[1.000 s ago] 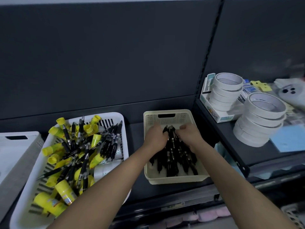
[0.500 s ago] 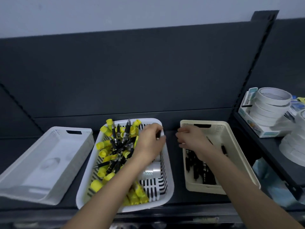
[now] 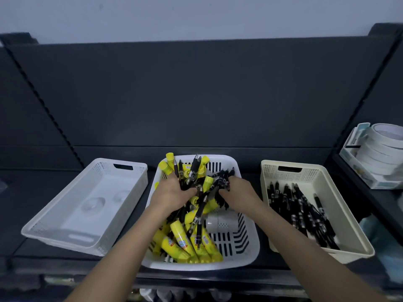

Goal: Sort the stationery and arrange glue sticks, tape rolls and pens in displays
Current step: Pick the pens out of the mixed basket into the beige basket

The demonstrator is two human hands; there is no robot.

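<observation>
A white slotted basket in the middle holds a mixed heap of yellow glue sticks, black pens and a clear tape roll. My left hand is closed around a bunch of black pens in the heap. My right hand grips another bunch of black pens beside it. To the right, a cream basket contains several sorted black pens. An empty white basket sits on the left.
All three baskets stand on a dark shelf with a dark back panel. On the neighbouring shelf at right, stacked white tape rolls sit in a small box. The shelf's front edge runs just below the baskets.
Both hands left the cream basket and moved left into the middle basket, where each has closed on a bunch of pens. The view shifted left.
</observation>
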